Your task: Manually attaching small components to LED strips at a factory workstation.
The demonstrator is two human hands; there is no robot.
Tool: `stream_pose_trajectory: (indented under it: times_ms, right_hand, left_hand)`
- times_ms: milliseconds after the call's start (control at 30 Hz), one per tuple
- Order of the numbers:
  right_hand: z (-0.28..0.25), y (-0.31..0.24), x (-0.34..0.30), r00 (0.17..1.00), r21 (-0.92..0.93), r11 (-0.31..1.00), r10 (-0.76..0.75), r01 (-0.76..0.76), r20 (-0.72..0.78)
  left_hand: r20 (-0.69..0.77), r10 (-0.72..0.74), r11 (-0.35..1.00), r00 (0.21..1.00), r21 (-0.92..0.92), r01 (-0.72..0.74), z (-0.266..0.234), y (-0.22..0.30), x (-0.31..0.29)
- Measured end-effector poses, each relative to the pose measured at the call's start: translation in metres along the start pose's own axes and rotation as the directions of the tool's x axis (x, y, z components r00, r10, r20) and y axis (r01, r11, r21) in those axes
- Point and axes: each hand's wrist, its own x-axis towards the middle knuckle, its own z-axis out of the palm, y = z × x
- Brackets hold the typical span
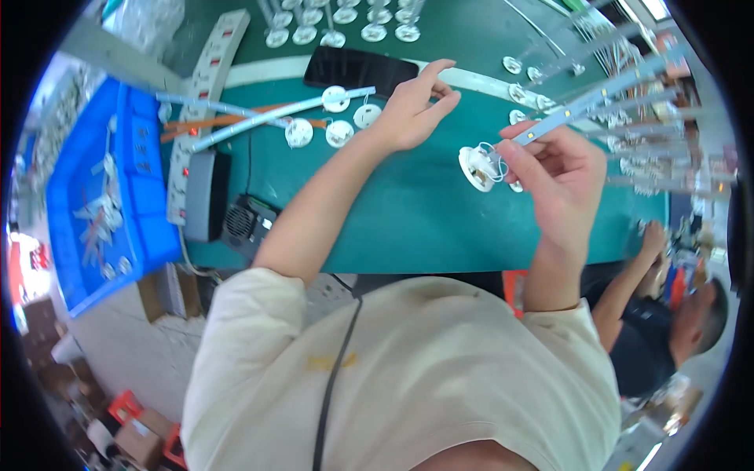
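Observation:
My right hand [567,177] pinches the near end of a pale LED light strip [569,115] dotted with small yellow chips. The strip slants up toward the far right. Thin white wires loop from its held end to a round white base [473,169], which hangs just left of my fingers. My left hand [410,114] holds nothing. Its fingers are stretched apart over the green table [393,212], by the right end of a black phone [338,67]. Left of that hand, loose light strips [267,119] lie crossed, with several round white bases [339,133] about them.
A white power strip [206,86], black adapter [206,196] and small black device [247,224] line the left side beside a blue bin [145,180] of parts. Several upright strips on round bases [374,32] stand at the back and right. A co-worker [656,337] sits at right.

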Motion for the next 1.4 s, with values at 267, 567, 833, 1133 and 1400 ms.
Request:
stream_pose_trajectory:
  times_ms: [267, 567, 833, 1133, 1400]
  right_hand:
    - [-0.033, -0.029, -0.027, 1.000, 0.111, 0.994, -0.002, 0.004, -0.016]
    - [-0.157, 0.022, -0.064, 0.301, -0.551, 0.717, -0.688, 0.427, -0.661]
    - [-0.217, 0.191, -0.032, 0.642, -0.502, 0.860, -0.334, -0.091, -0.689]
    - [-0.208, 0.223, 0.035, 0.832, -0.656, 0.749, -0.302, -0.095, -0.465]
    - [-0.196, 0.220, 0.028, 0.786, -0.657, 0.731, -0.292, -0.185, -0.545]
  left_hand:
    - [-0.022, 0.034, 0.991, 0.999, 0.130, -0.031, 0.006, -0.005, -0.001]
    - [0.064, -0.065, 0.998, 0.996, 0.027, 0.063, 0.005, -0.003, -0.001]
    - [0.094, -0.071, 0.997, 0.993, -0.007, 0.072, 0.006, -0.006, -0.001]
    - [0.069, -0.059, 0.998, 0.996, 0.034, 0.057, 0.003, -0.006, 0.000]
    - [0.087, -0.045, 0.993, 0.995, 0.117, 0.035, 0.008, 0.012, -0.001]
